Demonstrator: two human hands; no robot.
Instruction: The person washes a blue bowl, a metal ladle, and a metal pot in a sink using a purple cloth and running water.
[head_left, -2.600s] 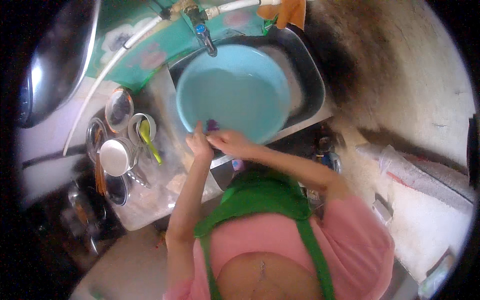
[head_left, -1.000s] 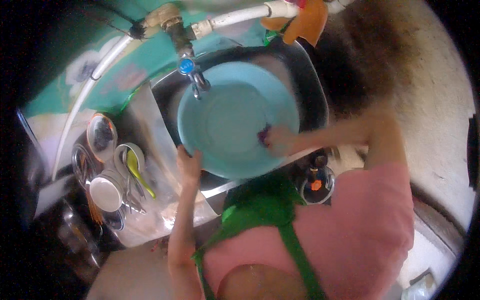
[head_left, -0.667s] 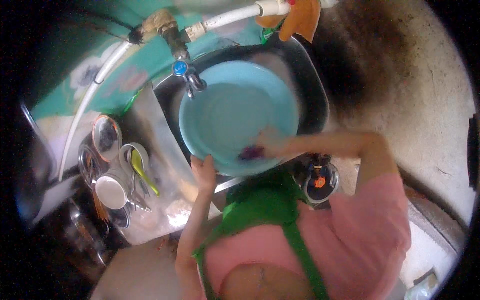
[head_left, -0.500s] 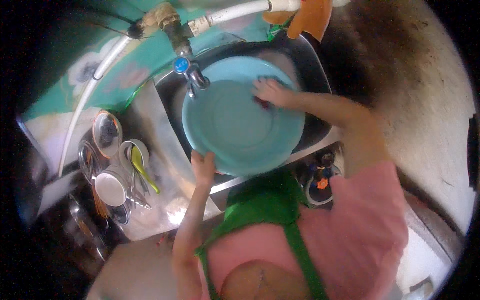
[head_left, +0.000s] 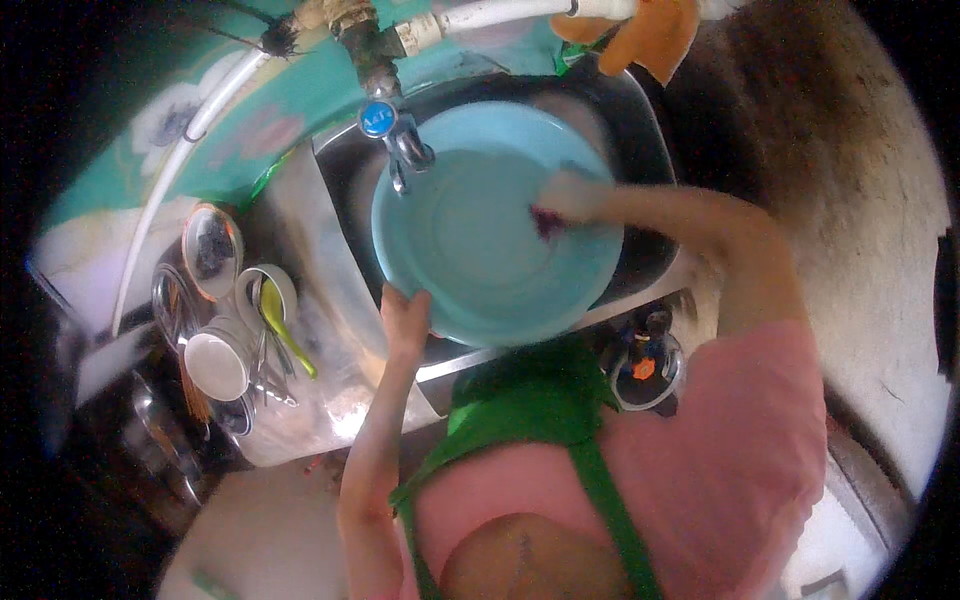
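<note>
A light blue plastic basin sits in the steel sink, with what looks like shallow water in its bottom. My left hand grips the near left rim, fingers closed over the edge. Inside, against the right wall, my right hand is closed on a dark red scrubbing cloth. Motion smears that hand, and most of the cloth is hidden under it; whether it is cloth or a mesh scrubber is unclear. The chrome faucet hangs over the basin's far left rim.
The sink surrounds the basin. On the left drainboard stand a white bowl, a cup with a green spoon, and other utensils. Orange gloves hang at the back right. A round container is by my right side.
My right hand has slid down and slightly inward along the basin's right wall with the cloth. The left hand keeps its hold on the rim. The whole view has shifted a little.
</note>
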